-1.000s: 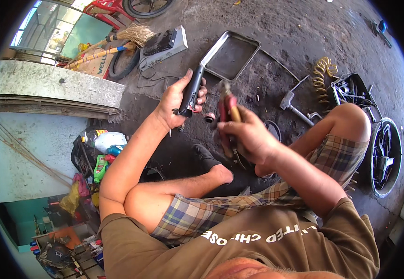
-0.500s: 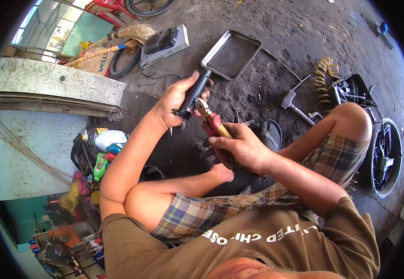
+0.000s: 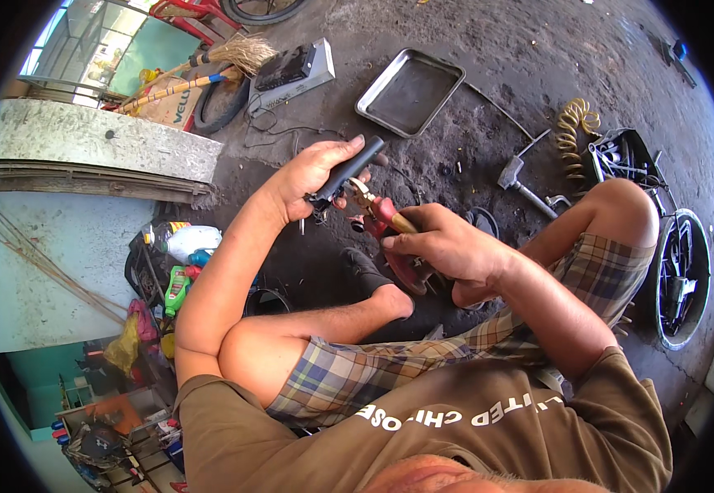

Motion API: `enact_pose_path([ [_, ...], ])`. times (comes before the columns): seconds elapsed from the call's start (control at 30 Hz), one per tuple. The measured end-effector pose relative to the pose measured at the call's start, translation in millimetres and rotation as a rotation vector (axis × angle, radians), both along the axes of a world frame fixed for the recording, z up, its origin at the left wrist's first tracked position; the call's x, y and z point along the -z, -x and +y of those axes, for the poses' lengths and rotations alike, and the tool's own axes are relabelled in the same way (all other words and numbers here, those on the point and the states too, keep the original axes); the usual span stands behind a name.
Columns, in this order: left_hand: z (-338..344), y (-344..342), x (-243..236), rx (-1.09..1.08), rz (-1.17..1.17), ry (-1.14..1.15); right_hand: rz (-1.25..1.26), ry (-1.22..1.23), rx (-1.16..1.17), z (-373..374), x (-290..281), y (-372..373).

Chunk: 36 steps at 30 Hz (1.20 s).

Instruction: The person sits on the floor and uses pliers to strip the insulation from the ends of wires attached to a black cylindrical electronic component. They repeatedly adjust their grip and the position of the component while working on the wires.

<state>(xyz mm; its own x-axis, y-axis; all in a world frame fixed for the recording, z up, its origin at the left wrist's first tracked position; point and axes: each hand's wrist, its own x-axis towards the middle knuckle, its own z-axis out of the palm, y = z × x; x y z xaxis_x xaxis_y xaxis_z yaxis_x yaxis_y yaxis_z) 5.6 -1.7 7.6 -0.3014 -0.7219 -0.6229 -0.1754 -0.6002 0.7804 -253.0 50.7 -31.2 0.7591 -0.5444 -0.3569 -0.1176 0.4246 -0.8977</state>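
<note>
My left hand is wrapped round a black tube-shaped part, thumb along its upper end. Small fittings and what look like thin wires stick out at the tube's lower end, partly hidden by the fingers. In my right hand is a pair of pliers with red and yellow handles. One handle lies under the thumb; the other is spread away below the hand. The pliers' metal jaws are right beside the tube's lower end; whether they grip anything there is too small to tell.
A shallow metal tray lies on the dark floor ahead. To its right are a hammer, a coiled yellow hose and a black box of tools. A round tub with parts stands far right. Bottles crowd the left.
The right hand and pliers have shifted a little right, and the pliers' handles are spread wider. The tube has tilted and drawn away from the tray's edge.
</note>
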Motion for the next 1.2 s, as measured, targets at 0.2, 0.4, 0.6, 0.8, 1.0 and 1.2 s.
enact_pose_path([
  [0.2,1.3,4.3,2.2,0.024,0.039,-0.017,0.02,0.034,0.012,1.5,6.6,-1.5],
  [0.4,-1.3,5.5,11.8,0.089,-0.137,0.07,0.13,0.21,-0.014,2.4,0.9,-5.8],
  [0.6,-0.6,6.5,8.0,0.021,-0.067,0.03,0.089,0.232,0.058,9.6,23.8,-18.7],
  [0.8,-4.0,6.3,10.8,0.019,-0.038,0.031,0.083,0.285,0.207,26.0,50.8,-35.9],
  [1.0,-3.0,3.5,7.9,0.009,0.005,-0.001,0.068,0.204,0.235,24.5,45.5,-37.4],
  [1.2,-2.5,6.6,9.6,0.053,-0.026,-0.021,-0.093,-0.188,0.119,29.1,54.7,-39.9],
])
